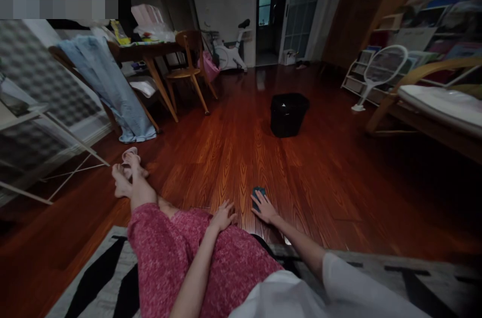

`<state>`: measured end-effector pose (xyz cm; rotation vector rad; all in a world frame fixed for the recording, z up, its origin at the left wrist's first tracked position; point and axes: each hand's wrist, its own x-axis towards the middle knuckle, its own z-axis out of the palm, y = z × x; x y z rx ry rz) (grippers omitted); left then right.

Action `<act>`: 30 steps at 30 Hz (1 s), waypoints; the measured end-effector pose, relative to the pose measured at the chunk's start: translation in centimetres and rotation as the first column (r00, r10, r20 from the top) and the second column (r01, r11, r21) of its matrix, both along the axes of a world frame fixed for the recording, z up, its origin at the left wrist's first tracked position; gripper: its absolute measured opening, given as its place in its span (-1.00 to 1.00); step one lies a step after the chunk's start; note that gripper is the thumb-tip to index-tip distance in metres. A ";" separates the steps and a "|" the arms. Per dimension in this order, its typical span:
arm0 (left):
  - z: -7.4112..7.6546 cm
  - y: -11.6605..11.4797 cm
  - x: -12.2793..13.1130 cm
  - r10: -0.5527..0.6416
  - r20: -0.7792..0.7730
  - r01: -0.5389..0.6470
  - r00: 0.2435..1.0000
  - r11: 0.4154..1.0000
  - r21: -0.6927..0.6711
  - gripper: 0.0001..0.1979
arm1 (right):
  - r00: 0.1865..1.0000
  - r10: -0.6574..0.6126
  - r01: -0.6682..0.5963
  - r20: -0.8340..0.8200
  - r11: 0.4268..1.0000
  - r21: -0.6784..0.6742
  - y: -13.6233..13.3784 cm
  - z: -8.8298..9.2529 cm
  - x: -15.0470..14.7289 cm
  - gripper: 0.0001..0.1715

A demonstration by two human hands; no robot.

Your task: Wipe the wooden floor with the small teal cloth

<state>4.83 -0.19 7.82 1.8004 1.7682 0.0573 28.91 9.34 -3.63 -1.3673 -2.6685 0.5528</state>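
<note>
I sit on a black-and-white rug (101,278) with my legs in pink trousers stretched out over a red wooden floor (309,172). My left hand (223,216) rests open on my thigh, fingers spread. My right hand (265,207) lies flat on the floor, its fingertips on a small dark teal object (257,191); the fingers are extended, not wrapped round it.
A black bin (288,114) stands on the floor ahead. At left are a white folding rack (48,132), a wooden table (150,49) with a chair (190,69) and hanging blue cloth (109,87). A wooden lounger (429,102) and a white racket (380,69) are at right. An exercise bike (231,49) stands at the back.
</note>
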 end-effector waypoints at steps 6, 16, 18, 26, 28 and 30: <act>-0.5 0.1 -0.2 0.003 0.008 -0.003 1.000 1.000 0.012 -0.33 | 0.998 -0.060 0.060 0.005 0.997 -0.041 0.9 0.6 -2.6 -0.20; -0.8 0.1 -0.1 0.006 0.027 -0.006 1.000 1.000 0.014 -0.35 | 0.984 0.168 -0.170 -0.060 0.985 -0.029 -11.1 -2.2 5.3 -0.21; -0.9 0.1 -0.2 0.003 0.028 -0.004 1.000 1.000 0.013 -0.35 | 0.988 0.145 -0.147 -0.055 0.989 -0.021 -10.8 -2.0 4.8 -0.22; -0.3 0.0 -0.2 0.010 0.024 -0.010 1.000 1.000 0.011 -0.34 | 1.000 -0.012 0.012 0.004 0.998 -0.054 0.5 0.1 -1.9 -0.27; -0.2 0.0 -0.1 0.012 0.023 -0.012 1.000 1.000 0.008 -0.33 | 0.998 -0.061 0.062 0.020 0.996 -0.065 2.5 0.9 -3.5 -0.27; -0.1 0.1 0.0 0.017 0.022 -0.017 1.000 1.000 0.004 -0.34 | 0.997 -0.079 0.080 0.025 0.995 -0.061 3.1 1.5 -4.4 -0.25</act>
